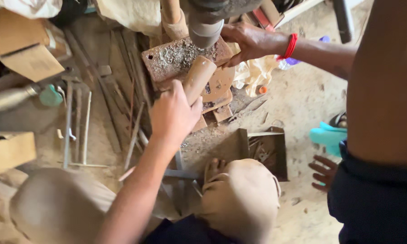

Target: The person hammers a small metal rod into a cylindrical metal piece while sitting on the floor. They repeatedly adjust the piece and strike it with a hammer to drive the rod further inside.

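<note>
The left hand [174,113] reached forward from a long, nearly straight arm, and its fingers [191,107] were wrapped tight around a round wooden handle [199,77]. The handle leaned over a rusty metal plate [176,58] covered in grit, just under a grey pipe end [205,29]. Another person's hand [251,40] (the one with a red wristband [290,46]) pressed on the plate's far edge. If the handle slipped or swung, it could hit those nearby fingers. The right hand was not seen.
</note>
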